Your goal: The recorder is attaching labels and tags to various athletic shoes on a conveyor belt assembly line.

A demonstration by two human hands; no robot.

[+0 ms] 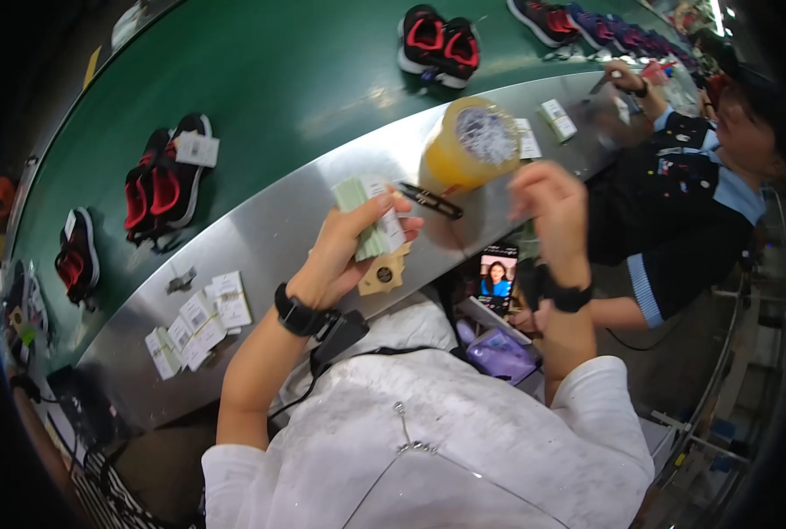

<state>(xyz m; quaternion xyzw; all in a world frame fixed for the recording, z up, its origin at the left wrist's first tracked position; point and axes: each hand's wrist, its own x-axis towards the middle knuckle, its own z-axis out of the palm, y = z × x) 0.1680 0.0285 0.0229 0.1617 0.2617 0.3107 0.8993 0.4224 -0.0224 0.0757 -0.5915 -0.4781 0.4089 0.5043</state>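
Observation:
My left hand [344, 242] is wrapped round a stack of light green and white paper tags [364, 212], held above the metal ledge. My right hand [552, 212] is raised to the right of a big roll of clear yellowish tape [446, 167]. Its fingers are curled in and slightly blurred; whatever they hold, if anything, is hidden. Black thread snips [433, 201] lie between the tags and the tape roll. Under my left hand, a brown cut-out card [384, 271] rests at the ledge's near edge.
Several tag stacks [197, 326] lie on the ledge at left. Black-and-red shoes [164, 181] stand on the green belt [278, 88], with another pair [439, 46] farther off. A lit phone [499, 275] and purple pouch [501, 354] are below the ledge. A co-worker [675, 203] sits at right.

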